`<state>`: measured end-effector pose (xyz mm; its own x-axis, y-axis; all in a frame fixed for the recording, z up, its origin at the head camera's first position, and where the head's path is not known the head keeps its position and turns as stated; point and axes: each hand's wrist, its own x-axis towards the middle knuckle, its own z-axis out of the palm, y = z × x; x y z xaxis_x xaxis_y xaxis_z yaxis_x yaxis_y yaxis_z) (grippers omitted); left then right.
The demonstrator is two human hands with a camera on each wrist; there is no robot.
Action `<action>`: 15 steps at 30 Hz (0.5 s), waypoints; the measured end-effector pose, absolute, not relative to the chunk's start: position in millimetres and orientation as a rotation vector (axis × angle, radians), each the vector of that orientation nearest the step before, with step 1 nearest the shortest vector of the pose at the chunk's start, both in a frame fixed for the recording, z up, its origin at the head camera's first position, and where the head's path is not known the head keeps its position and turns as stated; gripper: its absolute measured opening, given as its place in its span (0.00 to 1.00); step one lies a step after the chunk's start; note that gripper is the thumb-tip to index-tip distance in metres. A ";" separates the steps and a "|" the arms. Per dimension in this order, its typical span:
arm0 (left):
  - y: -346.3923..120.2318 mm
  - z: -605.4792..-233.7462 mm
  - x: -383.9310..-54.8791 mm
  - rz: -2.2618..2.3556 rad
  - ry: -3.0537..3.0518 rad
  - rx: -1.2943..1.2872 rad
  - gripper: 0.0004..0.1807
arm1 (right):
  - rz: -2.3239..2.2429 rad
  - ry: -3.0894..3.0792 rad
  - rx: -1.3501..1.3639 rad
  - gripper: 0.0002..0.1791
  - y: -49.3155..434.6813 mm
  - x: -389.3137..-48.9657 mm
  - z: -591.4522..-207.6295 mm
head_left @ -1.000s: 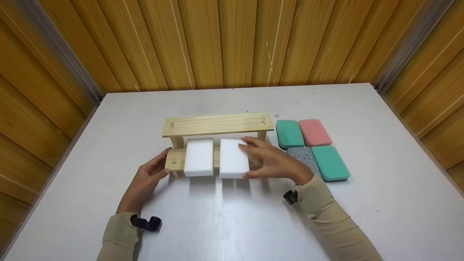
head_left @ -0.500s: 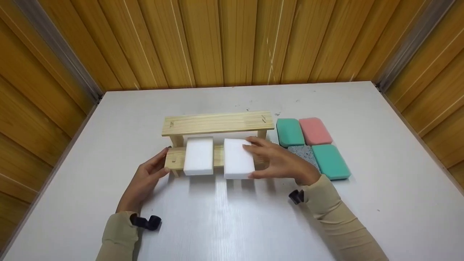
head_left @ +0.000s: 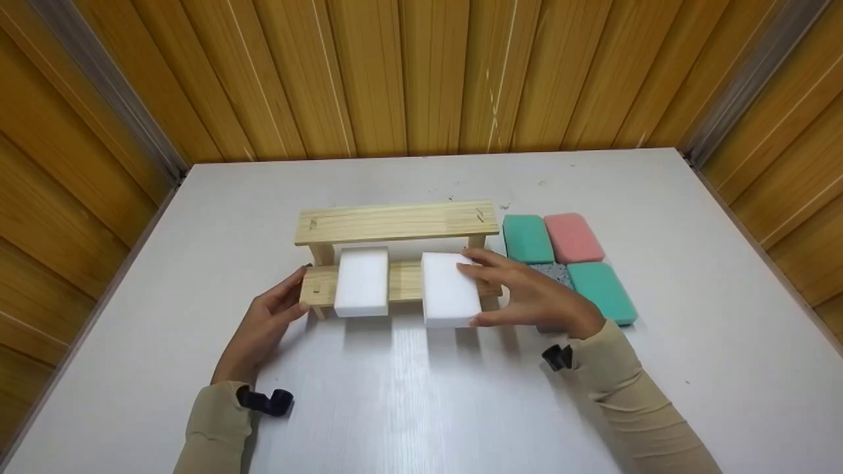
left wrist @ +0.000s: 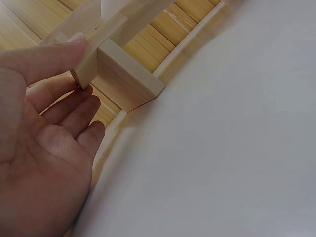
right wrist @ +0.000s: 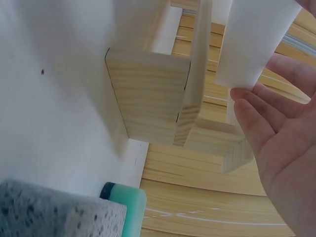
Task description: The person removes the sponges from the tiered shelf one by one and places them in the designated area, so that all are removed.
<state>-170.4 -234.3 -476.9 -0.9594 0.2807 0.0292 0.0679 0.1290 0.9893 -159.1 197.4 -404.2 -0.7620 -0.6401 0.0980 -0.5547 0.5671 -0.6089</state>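
A two-tier wooden shelf (head_left: 395,222) stands mid-table. Two white sponges lie across its lower plank (head_left: 403,282). The left white sponge (head_left: 361,282) lies free. My right hand (head_left: 474,294) grips the right white sponge (head_left: 444,289), fingers on its top, thumb at its front edge. In the right wrist view the fingertips (right wrist: 239,94) touch that sponge (right wrist: 252,44) beside the shelf's end (right wrist: 148,98). My left hand (head_left: 293,299) rests against the left end of the lower plank, fingers relaxed; the left wrist view shows its thumb on the plank end (left wrist: 116,64).
Right of the shelf lie two green sponges (head_left: 527,238) (head_left: 602,293), a pink sponge (head_left: 573,237) and a grey speckled sponge (head_left: 546,271) partly hidden by my right hand. Wooden panel walls enclose the white table (head_left: 658,368) on three sides.
My right hand has slid the right white sponge to the right along the lower plank, widening the gap between the two sponges. The left hand has stayed put.
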 end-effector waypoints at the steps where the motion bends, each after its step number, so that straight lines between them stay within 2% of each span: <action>1: -234.3 -477.1 -170.5 1.934 2.238 0.347 0.40 | -0.966 2.659 -1.024 0.46 199.4 -158.5 -404.0; 15: -234.6 -475.0 -170.1 1.892 2.265 0.319 0.39 | -0.917 2.674 -1.089 0.45 220.9 -152.5 -403.2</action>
<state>-170.1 -234.6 -475.0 -0.9621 0.2728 0.0041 0.0526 0.1707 0.9839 -152.5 220.9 -403.2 -0.7361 -0.6666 0.1178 -0.5986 0.5597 -0.5731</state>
